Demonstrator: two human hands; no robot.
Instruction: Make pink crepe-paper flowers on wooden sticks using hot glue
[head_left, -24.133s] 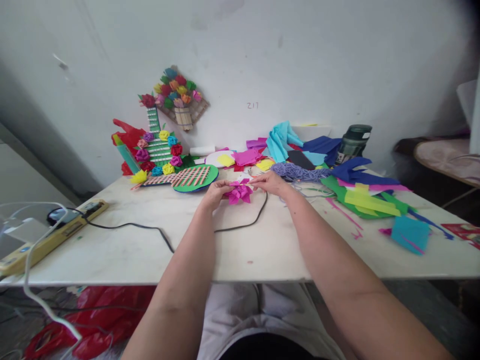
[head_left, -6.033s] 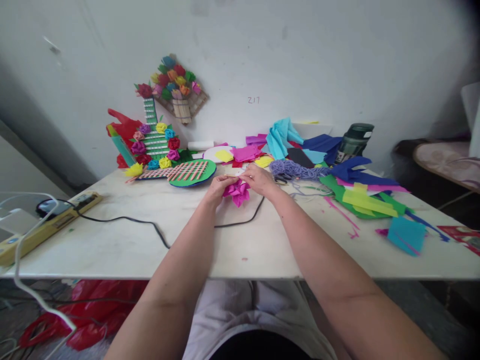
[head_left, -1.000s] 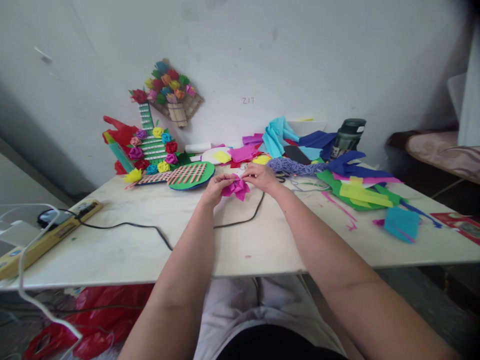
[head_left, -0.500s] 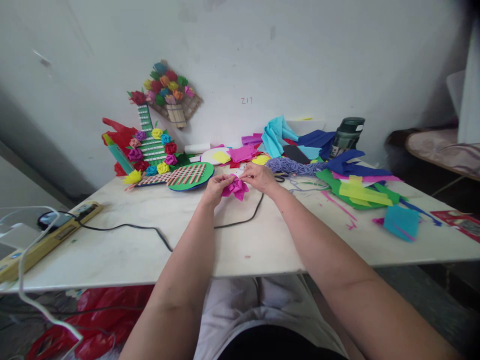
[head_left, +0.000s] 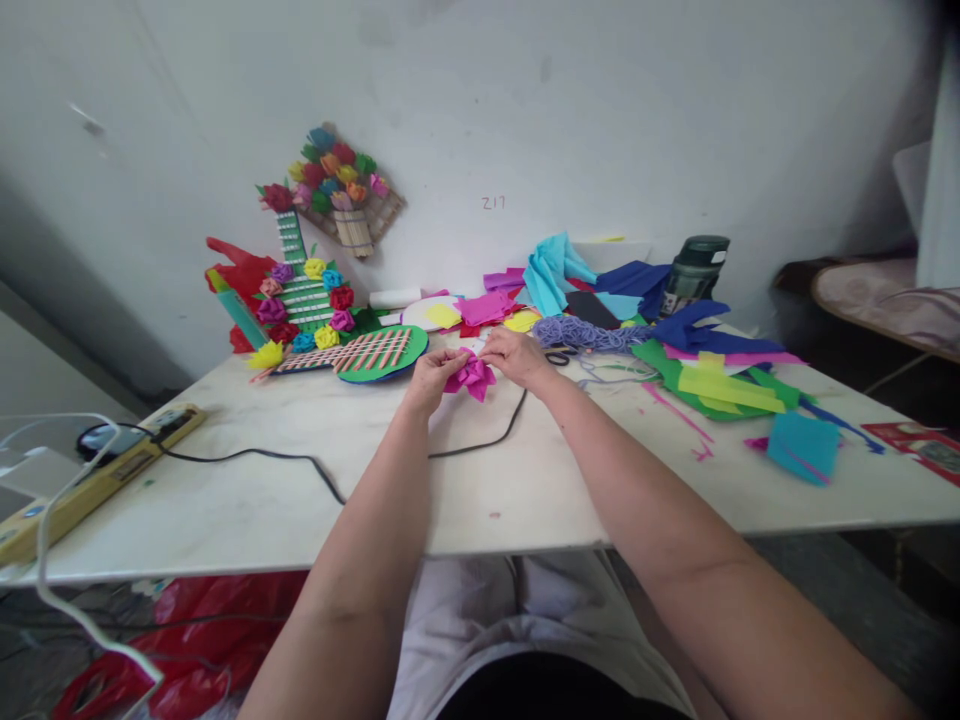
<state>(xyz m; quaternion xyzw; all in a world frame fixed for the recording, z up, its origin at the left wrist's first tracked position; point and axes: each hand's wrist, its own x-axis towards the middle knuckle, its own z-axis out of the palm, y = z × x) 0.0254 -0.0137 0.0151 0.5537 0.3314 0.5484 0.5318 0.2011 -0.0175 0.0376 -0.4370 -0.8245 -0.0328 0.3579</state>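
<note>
Both hands on the pink paper flower (head_left: 469,376)
Left hand (head_left: 430,376) and right hand (head_left: 517,358) pinch it together (just above the table (head_left: 300,490)).

The left forearm (head_left: 375,530) and right forearm (head_left: 637,500) are bare along all that can be seen of them, full and rounded, running out to the left hand (head_left: 429,372) and the right hand (head_left: 517,357). Over the lap lies a pale whitish-grey garment (head_left: 487,620), soft and creased, with folds between the thighs. At the bottom edge a black garment (head_left: 540,697) curves across it; what kind it is cannot be told.
</note>
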